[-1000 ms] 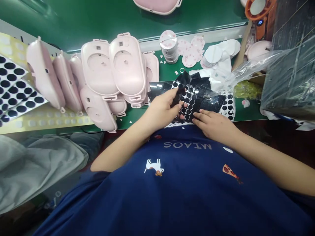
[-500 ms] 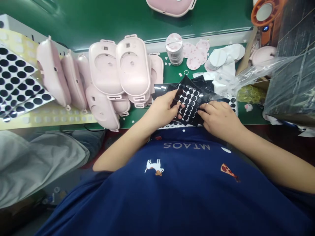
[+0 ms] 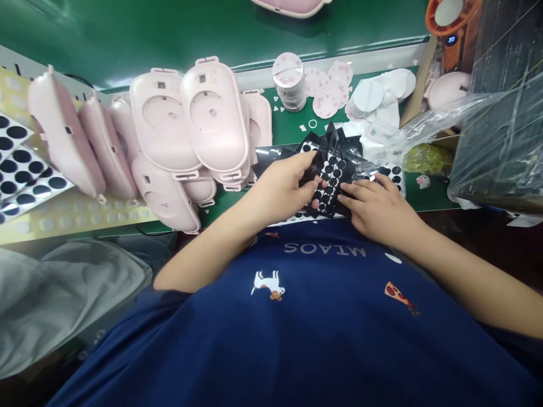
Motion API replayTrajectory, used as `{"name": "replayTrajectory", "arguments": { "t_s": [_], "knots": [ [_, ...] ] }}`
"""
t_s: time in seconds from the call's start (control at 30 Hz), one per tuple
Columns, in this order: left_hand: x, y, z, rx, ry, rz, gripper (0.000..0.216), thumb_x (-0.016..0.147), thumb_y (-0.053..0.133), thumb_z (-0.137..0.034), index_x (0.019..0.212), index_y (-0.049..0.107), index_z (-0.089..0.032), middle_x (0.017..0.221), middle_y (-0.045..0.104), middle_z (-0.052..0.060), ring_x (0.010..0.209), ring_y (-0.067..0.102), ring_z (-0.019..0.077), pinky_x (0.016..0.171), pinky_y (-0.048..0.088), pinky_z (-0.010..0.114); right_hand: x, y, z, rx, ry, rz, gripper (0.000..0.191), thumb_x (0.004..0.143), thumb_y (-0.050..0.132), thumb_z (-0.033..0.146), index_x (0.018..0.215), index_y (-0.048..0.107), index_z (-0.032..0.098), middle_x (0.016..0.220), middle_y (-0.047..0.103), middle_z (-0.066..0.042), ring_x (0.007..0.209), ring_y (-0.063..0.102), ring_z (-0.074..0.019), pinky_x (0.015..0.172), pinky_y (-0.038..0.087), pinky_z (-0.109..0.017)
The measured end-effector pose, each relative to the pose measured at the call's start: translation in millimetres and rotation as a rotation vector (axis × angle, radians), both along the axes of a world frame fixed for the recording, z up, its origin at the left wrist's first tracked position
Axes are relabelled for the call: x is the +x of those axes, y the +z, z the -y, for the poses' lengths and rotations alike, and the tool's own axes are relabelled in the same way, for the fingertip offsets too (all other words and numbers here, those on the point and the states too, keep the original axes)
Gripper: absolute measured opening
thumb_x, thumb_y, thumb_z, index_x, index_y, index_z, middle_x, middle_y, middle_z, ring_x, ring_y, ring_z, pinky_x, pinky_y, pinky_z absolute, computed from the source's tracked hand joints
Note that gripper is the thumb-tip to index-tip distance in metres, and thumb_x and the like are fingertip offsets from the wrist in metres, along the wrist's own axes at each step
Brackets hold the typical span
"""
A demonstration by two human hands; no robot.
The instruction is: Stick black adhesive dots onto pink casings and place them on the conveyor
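Observation:
In front of my chest is a sheet of round black stickers (image 3: 333, 176) on white backing. My left hand (image 3: 288, 183) is closed on the sheet's left side, thumb and forefinger bent together and other fingertips showing against the dots. A dark, shiny film (image 3: 331, 135) stands up in a fold at the sheet's upper edge, beside the left forefinger. My right hand (image 3: 375, 206) lies open, its fingers spread, with the tips touching the sheet's right edge. Other black sheets lie beneath, partly hidden.
Several pale pink plastic casings (image 3: 216, 121) stand and lean to the left. Behind the sheet are a stack of round labels (image 3: 289, 82) and loose round labels (image 3: 326, 99). Clear plastic wrap (image 3: 441, 121), a wrapped dark block (image 3: 496, 124) and an orange fan (image 3: 452, 34) are at right.
The dark film at the sheet's upper edge now stands up in a fold. My left hand has shifted slightly over the sheet, and my right fingers have spread. The whole view has moved a little.

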State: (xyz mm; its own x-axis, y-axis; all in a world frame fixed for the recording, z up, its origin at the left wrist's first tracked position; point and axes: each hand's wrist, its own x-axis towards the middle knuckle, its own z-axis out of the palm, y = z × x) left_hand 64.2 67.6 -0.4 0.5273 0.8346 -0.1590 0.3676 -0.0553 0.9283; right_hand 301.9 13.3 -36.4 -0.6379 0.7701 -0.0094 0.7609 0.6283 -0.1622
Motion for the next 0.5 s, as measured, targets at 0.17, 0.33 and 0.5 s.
{"name": "replayTrajectory", "arguments": {
  "t_s": [0.17,0.33,0.5],
  "knots": [
    [-4.5,-1.1,-3.1,-0.015,0.029,-0.065,0.025,0.093,0.052,-0.015,0.114,0.063,-0.021,0.095,0.071,0.002,0.063,0.07,0.0129,0.065,0.063,0.03,6.1,3.9,-20.0,-0.001,-0.088,0.012,0.037,0.091,0.051,0.015,0.122,0.072,0.011,0.127,0.071,-0.013,0.112,0.063,-0.0286,0.094,0.044,-0.041],
    [-4.6,0.0,-0.3,-0.049,0.062,-0.099,0.029,0.093,0.051,-0.013,0.12,0.062,-0.021,0.097,0.071,0.003,0.062,0.069,0.0118,0.064,0.062,0.029,6.5,7.7,-27.8,0.019,-0.027,0.105,0.035,0.092,0.053,0.018,0.122,0.071,0.015,0.129,0.071,-0.011,0.116,0.061,-0.0298,0.092,0.039,-0.043],
    [-0.2,2.5,-2.6,-0.104,0.05,-0.025,0.026,0.092,0.053,-0.013,0.115,0.063,-0.02,0.096,0.07,0.002,0.063,0.069,0.0125,0.062,0.063,0.029,5.3,9.1,-27.2,0.012,0.047,0.182,0.042,0.092,0.051,0.016,0.131,0.066,0.012,0.136,0.068,-0.012,0.118,0.059,-0.0291,0.095,0.036,-0.042]
  ]
}}
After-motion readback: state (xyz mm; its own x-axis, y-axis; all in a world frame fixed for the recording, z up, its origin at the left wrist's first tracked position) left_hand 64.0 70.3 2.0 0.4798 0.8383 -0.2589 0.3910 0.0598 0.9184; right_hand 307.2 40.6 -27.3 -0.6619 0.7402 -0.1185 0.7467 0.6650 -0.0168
